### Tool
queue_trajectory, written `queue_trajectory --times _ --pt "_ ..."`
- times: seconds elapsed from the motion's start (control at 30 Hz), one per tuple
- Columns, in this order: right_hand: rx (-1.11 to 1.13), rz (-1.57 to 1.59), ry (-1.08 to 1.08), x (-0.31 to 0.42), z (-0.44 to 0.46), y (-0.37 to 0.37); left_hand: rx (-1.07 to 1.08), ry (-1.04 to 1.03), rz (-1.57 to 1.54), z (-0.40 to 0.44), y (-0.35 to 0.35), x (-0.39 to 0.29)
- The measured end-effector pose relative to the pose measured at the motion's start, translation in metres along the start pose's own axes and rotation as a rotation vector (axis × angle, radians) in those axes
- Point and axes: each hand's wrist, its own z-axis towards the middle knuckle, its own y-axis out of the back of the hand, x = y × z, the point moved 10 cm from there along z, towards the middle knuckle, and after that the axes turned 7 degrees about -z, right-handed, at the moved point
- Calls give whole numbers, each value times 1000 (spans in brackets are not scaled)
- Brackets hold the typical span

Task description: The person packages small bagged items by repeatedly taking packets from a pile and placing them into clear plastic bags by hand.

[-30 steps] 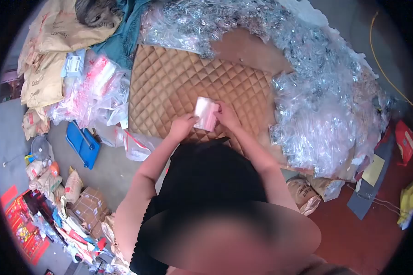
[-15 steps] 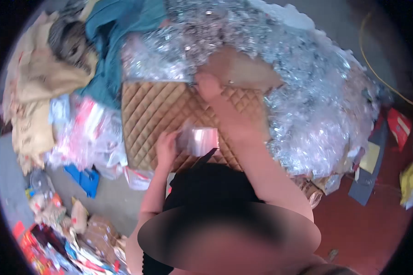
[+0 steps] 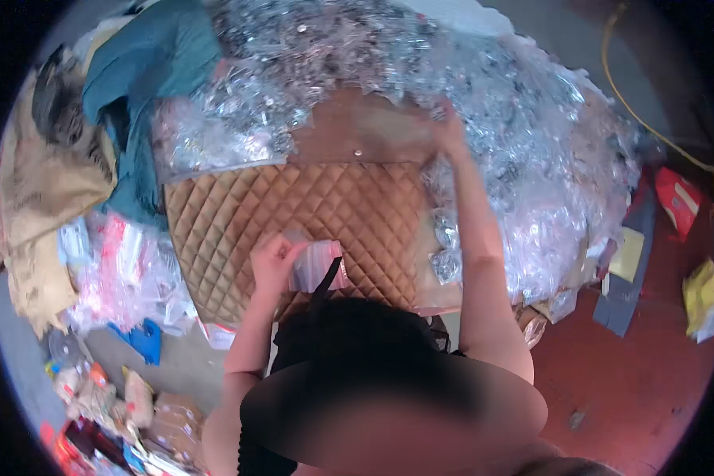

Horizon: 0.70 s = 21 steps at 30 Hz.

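Observation:
My left hand (image 3: pixel 274 258) is closed on the edge of a small clear plastic bag (image 3: pixel 316 267) with a pinkish-red border. The bag lies low over the brown quilted mat (image 3: pixel 238 214), close to my body. A dark strap end crosses in front of part of it. Out to the right, my right hand (image 3: pixel 449 131) reaches to the edge of a big heap of small shiny clear packets (image 3: pixel 523 151). Its fingers are blurred, and whether they grip a packet cannot be made out. Beside it is a bare brown patch of table (image 3: pixel 333 131) with a small shiny piece on it.
Teal cloth (image 3: pixel 147 63) and brown sacks (image 3: pixel 55 174) lie at the left, above pink-and-clear plastic bags (image 3: pixel 127 262). A blue item (image 3: pixel 141 341) and mixed packages are on the floor at lower left. Red and yellow pieces (image 3: pixel 700 297) lie on the right-hand floor.
My right hand has moved right, from the mat's far edge to the packet heap. My left hand still holds the bag. The whole view has shifted somewhat.

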Motion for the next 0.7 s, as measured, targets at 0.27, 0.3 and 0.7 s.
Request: queue_trajectory --times 0.27,0.3,0.7 --pt "-68 -821 -46 -26 85 23 -328 -4 -16 -10 51 -11" --pt "-69 -898 150 6 80 14 -380 -211 350 -12 62 -37" --pt "530 -304 916 327 -61 -202 27 250 14 -25 71 58"
